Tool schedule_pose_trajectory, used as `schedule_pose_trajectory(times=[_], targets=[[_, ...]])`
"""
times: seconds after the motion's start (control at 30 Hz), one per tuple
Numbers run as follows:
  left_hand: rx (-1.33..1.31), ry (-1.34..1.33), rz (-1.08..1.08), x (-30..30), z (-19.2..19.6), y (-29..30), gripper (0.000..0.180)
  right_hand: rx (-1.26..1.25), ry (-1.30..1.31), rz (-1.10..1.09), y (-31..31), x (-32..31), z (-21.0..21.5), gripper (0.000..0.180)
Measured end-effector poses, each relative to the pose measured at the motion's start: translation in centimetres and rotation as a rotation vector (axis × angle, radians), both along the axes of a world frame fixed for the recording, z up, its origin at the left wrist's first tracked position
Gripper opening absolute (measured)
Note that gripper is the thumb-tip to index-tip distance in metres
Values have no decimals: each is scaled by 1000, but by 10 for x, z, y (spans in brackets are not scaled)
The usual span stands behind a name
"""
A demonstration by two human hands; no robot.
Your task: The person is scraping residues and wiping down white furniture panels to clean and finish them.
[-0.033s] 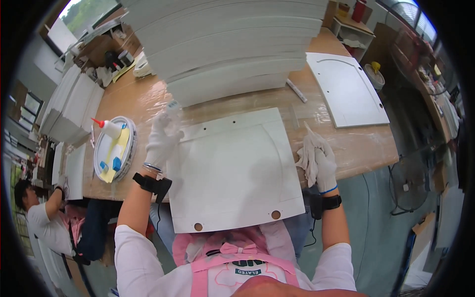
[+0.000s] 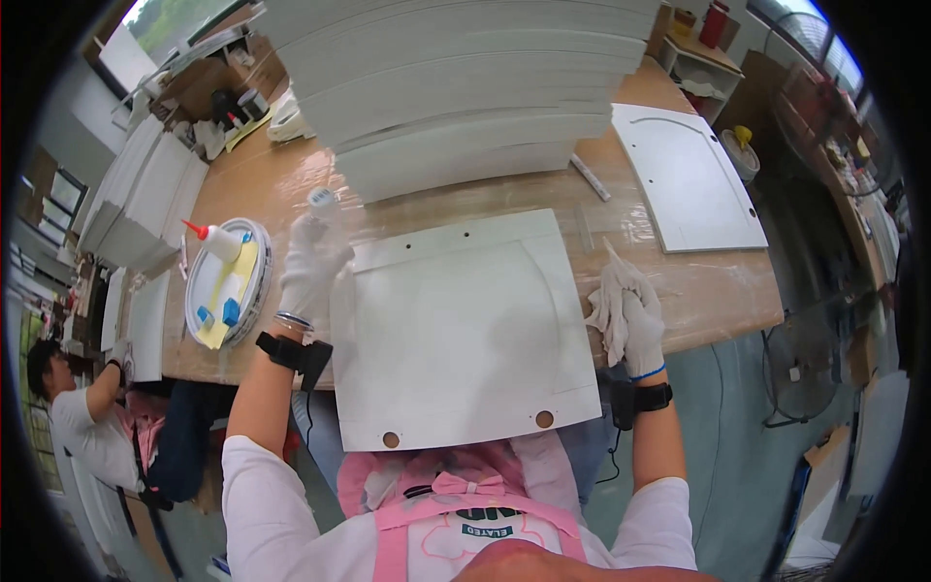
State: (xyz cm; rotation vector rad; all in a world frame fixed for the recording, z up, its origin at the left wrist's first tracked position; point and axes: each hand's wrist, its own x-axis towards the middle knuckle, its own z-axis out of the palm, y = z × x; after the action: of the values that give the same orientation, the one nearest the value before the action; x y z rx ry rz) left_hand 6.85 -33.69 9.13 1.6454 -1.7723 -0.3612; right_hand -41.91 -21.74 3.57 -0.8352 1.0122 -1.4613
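A white door-like panel [image 2: 456,330] lies in front of me, its near edge reaching past the table. It has two large holes along the near edge and small dark holes at the far edge. Beyond its left edge my left hand [image 2: 315,262], in a white glove, is closed around a clear bottle [image 2: 323,201], mostly covered by the fingers. To the right of the panel, my gloved right hand [image 2: 642,325] grips a crumpled white cloth [image 2: 611,296].
A tall stack of white panels [image 2: 456,107] rises beyond my panel. At left a round lid [image 2: 200,325] carries a red-tipped bottle [image 2: 223,244] and blue pieces [image 2: 231,311]. Another panel [image 2: 689,179] lies at far right, near a marker-like stick [image 2: 591,178]. A co-worker [image 2: 92,417] works at left.
The clear bottle stands out more above my left hand, which has turned slightly. My right hand keeps its grip on the cloth. The whole view has shifted a little.
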Motion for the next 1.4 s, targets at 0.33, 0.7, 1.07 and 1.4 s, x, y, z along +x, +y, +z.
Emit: schedule_pose_trajectory(times=[0.33, 0.7, 1.07, 1.4], targets=[[-54, 286, 389, 121, -22, 13, 84, 65, 181, -15, -18, 24, -8, 41], [243, -4, -147, -9, -2, 204, 73, 130, 1134, -103, -57, 38, 75, 38], [243, -266, -54, 5, -41, 176, 96, -7, 1831, 97, -129, 97, 59, 28], [113, -324, -88, 8, -56, 175, 84, 37, 2021, 306, -132, 116, 79, 25]])
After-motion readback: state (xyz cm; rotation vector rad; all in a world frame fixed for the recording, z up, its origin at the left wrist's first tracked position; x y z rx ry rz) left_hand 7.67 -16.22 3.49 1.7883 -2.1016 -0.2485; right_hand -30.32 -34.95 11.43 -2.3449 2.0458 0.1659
